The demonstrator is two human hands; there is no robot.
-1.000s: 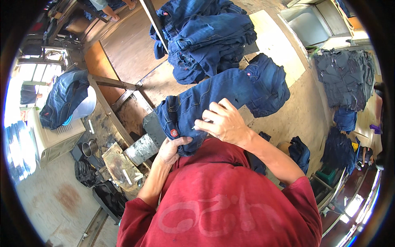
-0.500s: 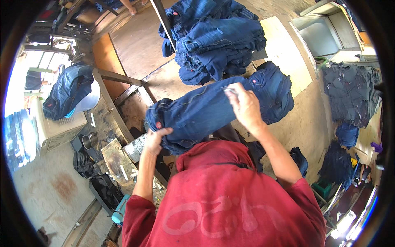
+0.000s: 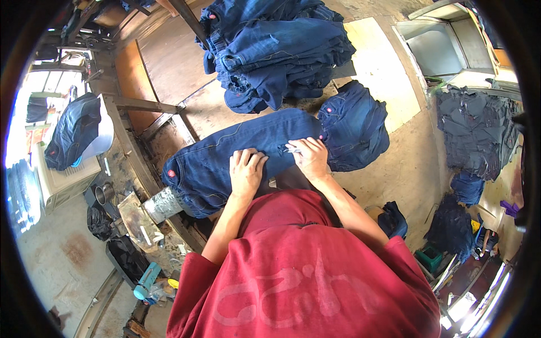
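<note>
A pair of dark blue jeans (image 3: 242, 141) lies in front of me, drawn over a pale grey, worn cylinder (image 3: 163, 206) whose end sticks out at the left. My left hand (image 3: 248, 172) rests on the near side of the jeans, its fingers bent and gripping the cloth. Close by on the right, my right hand (image 3: 310, 158) pinches a small greyish piece (image 3: 291, 149) against the denim. Its exact kind is not plain. A red round patch (image 3: 172, 173) shows near the left end of the jeans.
Beyond stands a tall heap of jeans (image 3: 282, 53), with a smaller pile (image 3: 355, 127) at the right end of the cylinder. A wooden frame (image 3: 138, 163) runs along the left. Dark grey garments (image 3: 476, 129) hang or lie at the far right. A light blue object (image 3: 147, 280) is low left.
My left hand has left the end of the jeans by the patch and moved right onto the middle. My right hand has come down and nearer, still holding the small piece. The view has shifted slightly.
</note>
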